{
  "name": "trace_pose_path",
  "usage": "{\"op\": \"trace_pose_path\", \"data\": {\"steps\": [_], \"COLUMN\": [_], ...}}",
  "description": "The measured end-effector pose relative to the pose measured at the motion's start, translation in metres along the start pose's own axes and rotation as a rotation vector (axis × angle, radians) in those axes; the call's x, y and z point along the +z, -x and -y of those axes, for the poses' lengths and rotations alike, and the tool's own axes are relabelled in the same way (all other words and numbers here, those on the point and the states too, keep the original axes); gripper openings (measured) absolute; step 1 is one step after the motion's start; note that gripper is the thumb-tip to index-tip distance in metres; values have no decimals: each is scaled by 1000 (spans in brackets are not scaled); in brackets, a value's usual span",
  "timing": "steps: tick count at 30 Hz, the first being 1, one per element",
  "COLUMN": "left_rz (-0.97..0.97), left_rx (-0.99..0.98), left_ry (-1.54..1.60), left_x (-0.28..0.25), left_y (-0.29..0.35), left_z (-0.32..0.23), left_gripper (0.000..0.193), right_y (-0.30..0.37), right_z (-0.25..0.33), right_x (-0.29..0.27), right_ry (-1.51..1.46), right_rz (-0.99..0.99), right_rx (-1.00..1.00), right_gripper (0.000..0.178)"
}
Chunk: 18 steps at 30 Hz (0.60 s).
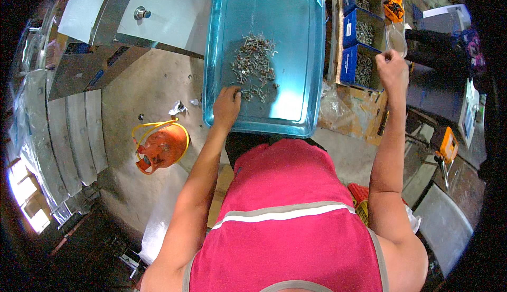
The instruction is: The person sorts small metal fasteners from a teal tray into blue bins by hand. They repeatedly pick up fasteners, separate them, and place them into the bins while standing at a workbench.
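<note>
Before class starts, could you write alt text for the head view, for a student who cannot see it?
Seen from above, a left hand is by loose fasteners in a blue tray; the right hand is near three blue bins of small metal parts. An orange cylinder is at left.

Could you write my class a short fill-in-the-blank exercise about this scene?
1. The hand over the tray of loose screws is the ____ one.
2. The right hand is beside a row of ____ blue bins.
3. The hose looped around the gas cylinder is ____.

Missing words: left; three; yellow
</note>
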<state>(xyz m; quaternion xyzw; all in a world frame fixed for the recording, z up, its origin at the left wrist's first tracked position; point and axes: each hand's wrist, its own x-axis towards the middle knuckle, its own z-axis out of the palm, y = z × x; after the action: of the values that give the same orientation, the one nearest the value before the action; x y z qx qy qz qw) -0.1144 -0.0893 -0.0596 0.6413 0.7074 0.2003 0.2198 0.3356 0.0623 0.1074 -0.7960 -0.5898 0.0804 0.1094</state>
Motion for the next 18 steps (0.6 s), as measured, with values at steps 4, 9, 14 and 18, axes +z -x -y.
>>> {"op": "trace_pose_path", "data": {"steps": [4,9,14,18], "left_rz": [127,159,121,23], "left_rx": [-24,117,65,-478], "left_ry": [-84,-221,-247,554], "left_x": [7,3,10,9], "left_y": [-10,-8,1,-4], "left_z": [-5,0,11,25], "left_gripper": [22,18,18,19], "right_y": [29,80,141,154], "right_z": [5,50,121,168], "right_x": [6,46,143,209], "right_ry": [-79,-464,-538,-383], "right_rz": [-50,-179,330,392], "right_rx": [-68,-413,-592,-827], "right_gripper": [34,14,19,17]}}
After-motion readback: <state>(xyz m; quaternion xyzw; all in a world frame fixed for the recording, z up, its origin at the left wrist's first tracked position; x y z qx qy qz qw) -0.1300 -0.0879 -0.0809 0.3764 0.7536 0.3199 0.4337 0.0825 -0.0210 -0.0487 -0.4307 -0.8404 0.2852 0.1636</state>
